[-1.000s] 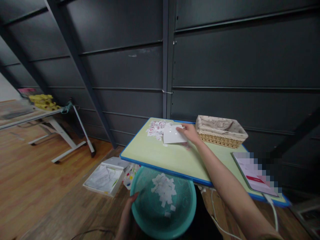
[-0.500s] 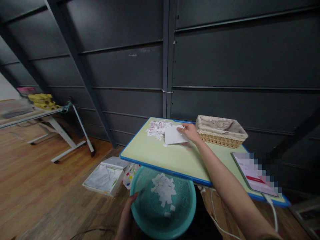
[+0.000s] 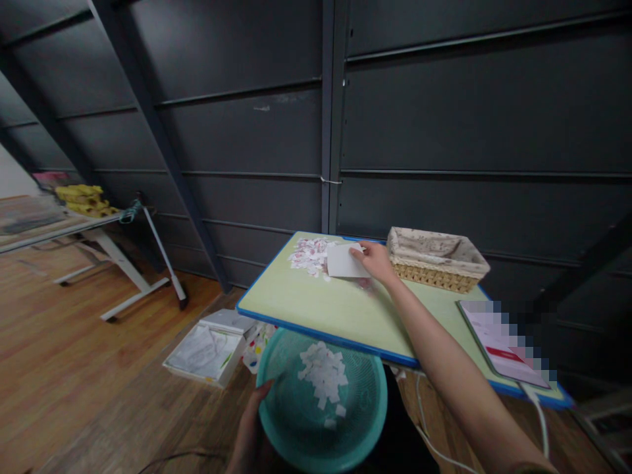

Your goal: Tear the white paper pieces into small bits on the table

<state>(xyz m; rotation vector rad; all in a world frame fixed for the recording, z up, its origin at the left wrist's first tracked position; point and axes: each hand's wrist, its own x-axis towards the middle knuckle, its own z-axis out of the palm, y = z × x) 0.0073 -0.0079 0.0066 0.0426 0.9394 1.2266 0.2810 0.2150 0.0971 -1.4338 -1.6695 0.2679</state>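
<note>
1. Our R hand (image 3: 374, 260) is closed on a white card (image 3: 343, 263), pinching its right end btwn thumb & fingers.
2. We hold the card nr the tabletop (image 3: 316, 306)'s far edge, left of centre; can't tell if it touches the surface.
3. Scrap pile (image 3: 307, 255), white w/ reddish marks, lies nr tabletop's far-left corner; in our view the card overlaps its right side.
4. Our L hand (image 3: 255, 407) grips the green basin (image 3: 382, 403)'s left rim, thumb showing, other fingers hidden.
5. Basin sits below tabletop's near edge w/ white paper bits (image 3: 323, 372) inside.
6. Woven basket (image 3: 434, 276) w/ cloth lining stands at tabletop's far edge, just beside R hand.
7. Tablet (image 3: 486, 329) lies along tabletop's right edge, nr near-right corner.
</note>
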